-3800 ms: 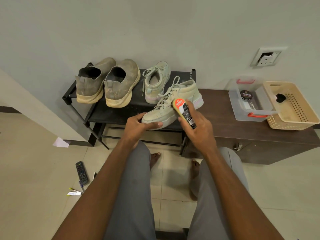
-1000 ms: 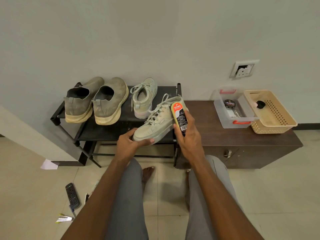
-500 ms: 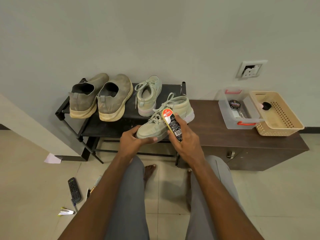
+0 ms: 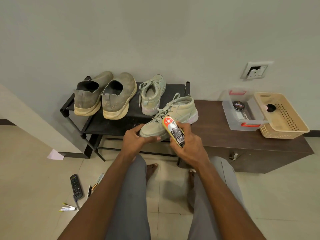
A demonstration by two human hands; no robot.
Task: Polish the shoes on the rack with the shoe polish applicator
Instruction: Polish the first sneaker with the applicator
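Observation:
A pale green lace-up sneaker (image 4: 180, 111) lies at the front right of the black shoe rack (image 4: 110, 125), its toe held by my left hand (image 4: 136, 141). My right hand (image 4: 188, 144) grips the yellow shoe polish applicator (image 4: 173, 130), laid against the sneaker's side near the toe. The matching pale green sneaker (image 4: 152, 94) stands behind it on the rack. Two grey-brown slip-on shoes (image 4: 105, 96) with cream soles sit on the rack's left half.
A dark wooden cabinet (image 4: 225, 137) adjoins the rack on the right, bearing a clear plastic box (image 4: 240, 118) with a polish tin and a beige basket (image 4: 284, 129). On the floor at left lie a remote (image 4: 76, 186), pens and a paper scrap. My bare feet stand below the rack.
My right hand has slid the applicator down the sneaker's side toward the toe. The left hand keeps its hold on the toe. The camera has shifted slightly.

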